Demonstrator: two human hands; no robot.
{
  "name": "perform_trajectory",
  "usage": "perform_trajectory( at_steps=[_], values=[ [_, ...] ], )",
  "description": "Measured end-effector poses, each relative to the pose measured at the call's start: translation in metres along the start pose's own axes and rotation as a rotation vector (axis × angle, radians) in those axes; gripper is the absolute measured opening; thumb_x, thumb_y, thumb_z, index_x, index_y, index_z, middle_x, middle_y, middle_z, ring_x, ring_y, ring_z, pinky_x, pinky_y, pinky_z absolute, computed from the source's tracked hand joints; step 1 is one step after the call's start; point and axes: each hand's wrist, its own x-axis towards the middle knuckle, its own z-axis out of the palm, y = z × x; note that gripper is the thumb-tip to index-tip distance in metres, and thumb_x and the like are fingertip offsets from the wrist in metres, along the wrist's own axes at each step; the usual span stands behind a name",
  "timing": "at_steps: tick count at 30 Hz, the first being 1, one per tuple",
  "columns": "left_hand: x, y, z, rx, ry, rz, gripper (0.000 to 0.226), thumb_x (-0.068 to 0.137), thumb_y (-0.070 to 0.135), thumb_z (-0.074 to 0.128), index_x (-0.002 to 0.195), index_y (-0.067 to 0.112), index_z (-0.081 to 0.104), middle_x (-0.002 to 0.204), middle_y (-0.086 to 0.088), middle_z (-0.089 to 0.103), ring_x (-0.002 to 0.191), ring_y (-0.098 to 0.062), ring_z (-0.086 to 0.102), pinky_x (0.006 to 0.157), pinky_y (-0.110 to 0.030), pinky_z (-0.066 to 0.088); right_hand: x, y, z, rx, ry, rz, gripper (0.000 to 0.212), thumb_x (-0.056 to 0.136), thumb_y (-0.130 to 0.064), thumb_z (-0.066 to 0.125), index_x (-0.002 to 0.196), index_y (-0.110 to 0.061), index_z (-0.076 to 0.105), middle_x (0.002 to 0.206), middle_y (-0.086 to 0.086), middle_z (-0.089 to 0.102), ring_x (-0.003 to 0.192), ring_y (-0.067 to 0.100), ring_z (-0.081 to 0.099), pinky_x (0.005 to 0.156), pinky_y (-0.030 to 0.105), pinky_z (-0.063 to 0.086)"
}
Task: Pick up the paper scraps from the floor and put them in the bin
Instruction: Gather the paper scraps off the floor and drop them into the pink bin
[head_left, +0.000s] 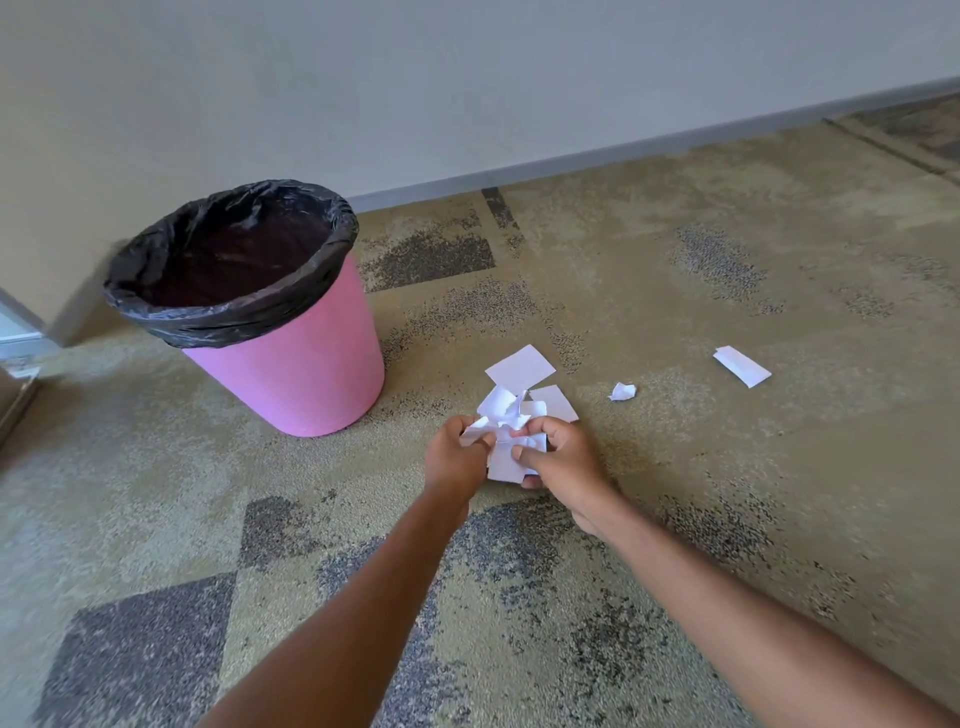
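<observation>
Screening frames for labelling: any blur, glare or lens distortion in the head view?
Head view: light soft and even, no glare; wide angle tilts the bin; left edge slightly smeared; paper bundle, gripped by left hand and right hand, stays sharp.

Nothing readable anywhere: the paper scraps (505, 460) in the grip show blank white, and the bin (311, 364) left of it is unmarked.

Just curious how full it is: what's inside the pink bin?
Inside the pink bin only the black liner shows, dark and wrinkled; no paper is visible. Its bottom is hidden behind the near rim. Left hand and right hand grip paper scraps outside it.
</observation>
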Motion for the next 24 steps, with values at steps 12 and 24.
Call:
perform_trajectory(
  at_steps=[12, 24],
  values=[
    [-0.027, 0.041, -0.022, -0.344, -0.093, 0.005, 0.012, 0.106, 0.011, 0.062, 0.117, 0.01, 0.064, 0.117, -0.018, 0.076, 0.096, -0.027, 0.076, 0.073, -0.04, 0.066, -0.013, -0.047, 0.014, -0.016, 0.073, -0.158, 0.019, 0.09, -0.015, 0.075, 0.095, -0.033, 0.075, 0.094, -0.014, 0.077, 0.094, 0.026, 0.073, 0.075, 0.037, 0.059],
    [-0.042, 0.144, -0.109, -0.525, 0.068, 0.15, 0.014, 0.107, 0.007, 0.058, 0.121, 0.006, 0.062, 0.106, -0.017, 0.074, 0.071, -0.017, 0.077, 0.058, -0.036, 0.064, -0.001, -0.197, 0.066, -0.024, -0.059, -0.36, 0.019, 0.089, -0.01, 0.076, 0.087, -0.029, 0.073, 0.105, -0.009, 0.08, 0.095, 0.016, 0.077, 0.08, 0.044, 0.066]
  ],
)
